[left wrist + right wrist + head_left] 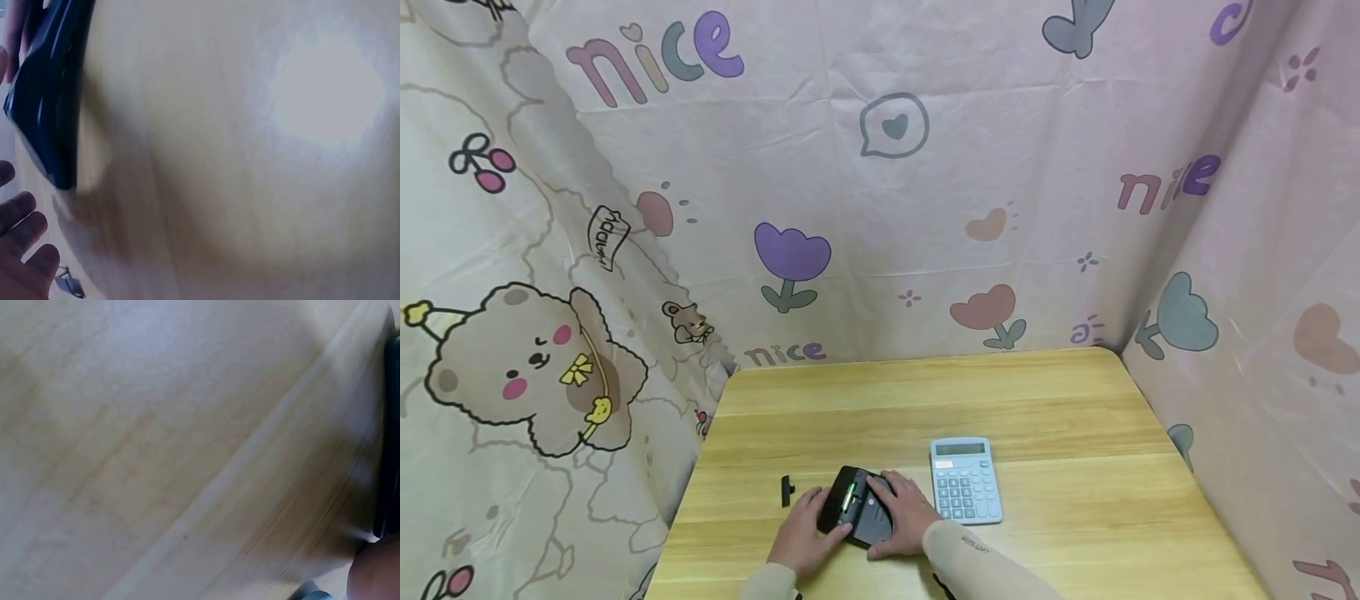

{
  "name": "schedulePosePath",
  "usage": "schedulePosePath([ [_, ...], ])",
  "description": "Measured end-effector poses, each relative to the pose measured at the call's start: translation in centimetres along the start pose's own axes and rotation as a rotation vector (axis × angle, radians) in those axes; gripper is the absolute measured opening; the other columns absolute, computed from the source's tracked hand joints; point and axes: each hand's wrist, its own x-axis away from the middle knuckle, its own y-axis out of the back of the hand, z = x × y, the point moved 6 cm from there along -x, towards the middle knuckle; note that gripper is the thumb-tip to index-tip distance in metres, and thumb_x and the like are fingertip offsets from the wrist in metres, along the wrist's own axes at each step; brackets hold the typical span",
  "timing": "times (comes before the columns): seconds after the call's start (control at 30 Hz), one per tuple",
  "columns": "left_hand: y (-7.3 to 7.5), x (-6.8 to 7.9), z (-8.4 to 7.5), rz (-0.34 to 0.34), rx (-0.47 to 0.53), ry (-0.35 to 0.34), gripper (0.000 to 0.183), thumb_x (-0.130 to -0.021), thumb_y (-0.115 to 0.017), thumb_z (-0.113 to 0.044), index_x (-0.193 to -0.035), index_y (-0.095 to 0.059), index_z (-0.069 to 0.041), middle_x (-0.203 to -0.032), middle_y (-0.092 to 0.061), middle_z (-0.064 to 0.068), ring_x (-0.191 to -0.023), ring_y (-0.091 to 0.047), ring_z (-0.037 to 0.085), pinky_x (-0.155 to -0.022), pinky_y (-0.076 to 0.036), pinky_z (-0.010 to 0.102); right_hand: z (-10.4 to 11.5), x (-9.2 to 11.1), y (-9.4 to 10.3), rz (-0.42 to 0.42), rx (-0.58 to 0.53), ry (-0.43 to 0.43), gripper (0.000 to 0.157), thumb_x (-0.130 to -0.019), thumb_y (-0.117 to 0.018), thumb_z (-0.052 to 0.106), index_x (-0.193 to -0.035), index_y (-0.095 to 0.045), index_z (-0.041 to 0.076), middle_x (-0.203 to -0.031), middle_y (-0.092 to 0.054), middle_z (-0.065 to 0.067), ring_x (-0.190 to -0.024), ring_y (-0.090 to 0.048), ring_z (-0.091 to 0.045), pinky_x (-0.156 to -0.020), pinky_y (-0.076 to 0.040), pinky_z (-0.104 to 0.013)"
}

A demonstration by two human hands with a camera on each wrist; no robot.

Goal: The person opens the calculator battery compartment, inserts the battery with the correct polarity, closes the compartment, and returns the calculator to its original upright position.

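A black calculator (872, 521) lies back side up near the front of the table, its battery slot open. Inside the slot sits a green battery (850, 497). My left hand (805, 533) is at the calculator's left side, thumb by its front edge; in the left wrist view its fingers (25, 225) are spread apart from the black casing (53, 94). With my right hand (906, 517) I hold the calculator's right side, a finger reaching over its back close to the battery and the thumb at the near edge. A small black battery cover (786, 491) lies to the left.
A light blue calculator (966, 481) lies face up just right of my right hand. The wooden table (1060, 417) meets printed curtains (880, 192) at the back and both sides.
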Motion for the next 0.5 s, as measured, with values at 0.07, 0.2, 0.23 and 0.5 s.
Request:
schedulePosePath([
  [0.07, 0.5, -0.1, 0.0, -0.013, 0.001, -0.001, 0.084, -0.071, -0.060, -0.067, -0.131, -0.049, -0.010, -0.132, -0.044, 0.014, -0.118, -0.044, 0.033, -0.094, -0.039, 0.052, 0.0, 0.0, -0.1, 0.001, -0.001, 0.002, 0.117, -0.053, -0.058, 0.082, -0.147, -0.012, 0.031, -0.147, -0.023, -0.008, -0.131, -0.026, -0.028, -0.107, -0.023, -0.045],
  [0.2, 1.6, -0.5, 0.1, -0.047, 0.003, -0.003, 0.077, -0.073, -0.064, -0.059, -0.130, -0.050, -0.009, -0.131, -0.045, 0.014, -0.119, -0.042, 0.032, -0.097, -0.037, 0.051, -0.1, -0.1, -0.2, -0.001, -0.003, 0.005, 0.117, -0.053, -0.058, 0.083, -0.147, -0.011, 0.032, -0.146, -0.023, -0.007, -0.130, -0.027, -0.028, -0.106, -0.024, -0.046],
  [0.23, 1.8, -0.6, 0.2, -0.061, 0.005, -0.006, 0.076, -0.074, -0.065, -0.057, -0.130, -0.050, -0.009, -0.131, -0.045, 0.014, -0.119, -0.041, 0.032, -0.097, -0.036, 0.051, -0.1, -0.1, -0.2, -0.002, -0.005, 0.006, 0.117, -0.053, -0.058, 0.082, -0.147, -0.011, 0.032, -0.146, -0.023, -0.008, -0.130, -0.027, -0.028, -0.106, -0.024, -0.046],
  [0.5, 3.6, -1.5, 1.8, -0.167, -0.026, -0.017, 0.065, -0.074, -0.071, -0.045, -0.125, -0.054, -0.007, -0.120, -0.052, 0.013, -0.112, -0.047, 0.032, -0.092, -0.040, 0.052, 0.0, 0.0, 0.2, 0.013, -0.021, 0.006, 0.117, -0.053, -0.060, 0.080, -0.147, -0.011, 0.031, -0.147, -0.022, -0.008, -0.131, -0.026, -0.029, -0.107, -0.023, -0.045],
])
